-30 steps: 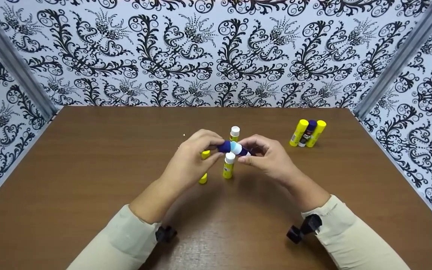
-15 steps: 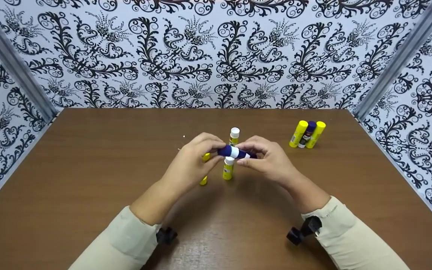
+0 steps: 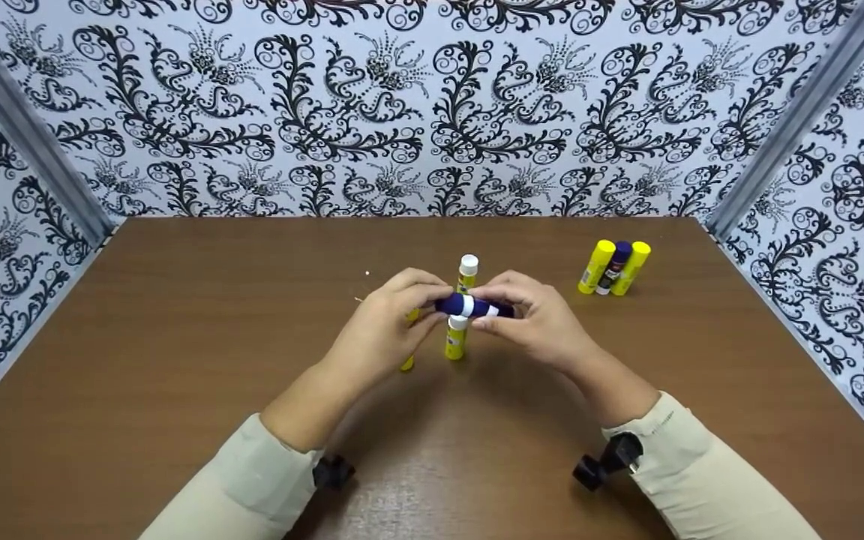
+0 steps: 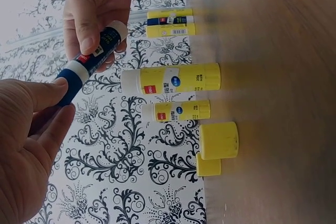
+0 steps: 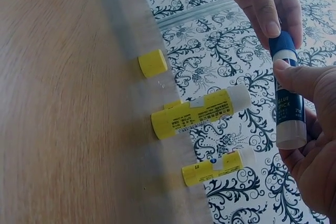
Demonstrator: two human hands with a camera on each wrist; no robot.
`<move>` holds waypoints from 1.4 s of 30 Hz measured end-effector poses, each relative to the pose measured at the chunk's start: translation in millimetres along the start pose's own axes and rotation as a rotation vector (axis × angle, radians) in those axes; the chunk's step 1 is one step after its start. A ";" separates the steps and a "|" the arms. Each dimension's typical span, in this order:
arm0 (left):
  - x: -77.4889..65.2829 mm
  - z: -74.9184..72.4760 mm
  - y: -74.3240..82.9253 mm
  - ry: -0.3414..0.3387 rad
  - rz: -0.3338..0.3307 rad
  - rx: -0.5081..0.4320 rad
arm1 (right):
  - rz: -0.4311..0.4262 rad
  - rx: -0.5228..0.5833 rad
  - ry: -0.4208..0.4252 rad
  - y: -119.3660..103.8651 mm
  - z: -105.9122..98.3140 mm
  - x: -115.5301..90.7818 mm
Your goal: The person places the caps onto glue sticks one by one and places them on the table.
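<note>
A dark blue glue stick (image 5: 289, 98) is held sideways in the air between both hands. My left hand (image 3: 381, 322) pinches its blue cap (image 3: 449, 304) between thumb and fingers. Around the label-covered body, my right hand (image 3: 541, 315) curls its thumb and fingers. Cap and body are in line, with a white band (image 4: 77, 70) showing between them. Behind and below the hands stand two yellow glue sticks with white tops, a larger one (image 4: 176, 80) and a smaller one (image 4: 181, 111). Two yellow caps, one large (image 4: 219, 141) and one small (image 4: 209, 167), are partly hidden by my left hand in the head view.
Upright at the back right stand a yellow glue stick (image 3: 597, 267), a dark blue glue stick (image 3: 613, 268) and another yellow one (image 3: 631, 268), side by side. Patterned wall panels (image 3: 402, 112) border the brown table (image 3: 199, 315). Tiny white bits (image 3: 367, 273) lie left of centre.
The blue cap, tilted with a pale blue part showing beside it a second ago, has come into line with the glue stick and closed against the white band. The hands have barely shifted.
</note>
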State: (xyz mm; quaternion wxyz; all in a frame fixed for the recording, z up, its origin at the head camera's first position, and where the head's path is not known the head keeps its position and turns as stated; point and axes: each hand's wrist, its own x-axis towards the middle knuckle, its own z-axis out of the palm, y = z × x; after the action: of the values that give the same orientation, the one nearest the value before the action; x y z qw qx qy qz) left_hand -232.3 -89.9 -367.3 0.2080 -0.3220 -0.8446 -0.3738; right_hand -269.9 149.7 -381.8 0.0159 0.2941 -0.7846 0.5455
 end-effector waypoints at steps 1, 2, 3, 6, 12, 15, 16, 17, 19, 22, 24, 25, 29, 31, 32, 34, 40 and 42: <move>0.0 -0.3 0.3 0.001 0.003 0.005 | 0.004 -0.005 0.003 0.0 0.1 0.1; 0.0 -0.6 0.9 0.003 0.007 0.011 | 0.011 -0.012 0.006 -0.3 0.1 0.2; -0.1 -0.8 1.2 0.004 0.011 0.016 | 0.018 -0.021 0.010 -0.3 0.1 0.3; -0.4 -0.8 2.1 0.007 0.026 0.024 | 0.033 -0.043 0.018 -1.5 0.6 0.3; -0.9 0.7 5.4 -0.007 0.033 0.005 | -0.002 -0.086 0.016 -6.5 1.1 -1.4; -1.5 1.3 6.1 -0.018 0.025 0.004 | -0.013 -0.118 0.016 -7.9 1.1 -2.3; -1.9 1.6 6.2 -0.016 0.023 0.005 | -0.018 -0.128 0.016 -8.3 1.2 -2.4; -2.2 1.9 6.4 -0.010 0.021 0.004 | -0.026 -0.135 0.017 -8.6 1.3 -2.6; -3.0 2.8 6.4 0.005 0.016 -0.004 | -0.045 -0.153 0.017 -9.4 1.6 -2.7; -3.5 4.6 6.4 0.024 0.015 -0.020 | -0.077 -0.181 0.025 -10.1 1.8 -2.9; -3.6 5.5 6.5 0.032 0.014 -0.031 | -0.093 -0.191 0.036 -10.3 1.8 -3.1; -3.6 5.7 6.6 0.034 0.011 -0.033 | -0.101 -0.197 0.041 -10.4 1.9 -3.2; -3.2 5.7 7.7 0.038 -0.010 -0.042 | -0.126 -0.209 0.060 -11.1 2.6 -3.0; -3.0 5.4 8.3 0.035 -0.029 -0.064 | -0.137 -0.216 0.068 -11.0 3.0 -3.0; -2.9 5.5 8.5 0.033 -0.037 -0.075 | -0.141 -0.218 0.072 -11.2 3.2 -3.1; -2.8 5.6 8.8 0.030 -0.050 -0.097 | -0.148 -0.224 0.078 -10.9 3.4 -3.3; -3.0 6.6 8.7 0.032 -0.063 -0.120 | -0.140 -0.232 0.070 -9.7 3.5 -3.3; -2.9 6.9 9.1 0.029 -0.060 -0.124 | -0.132 -0.232 0.067 -9.8 3.3 -3.8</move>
State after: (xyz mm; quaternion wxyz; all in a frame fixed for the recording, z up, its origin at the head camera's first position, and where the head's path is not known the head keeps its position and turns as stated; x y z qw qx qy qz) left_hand -224.7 -81.1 -368.8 0.1884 -0.3035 -0.8260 -0.4360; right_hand -261.1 146.3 -376.1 0.1118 0.3229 -0.8204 0.4584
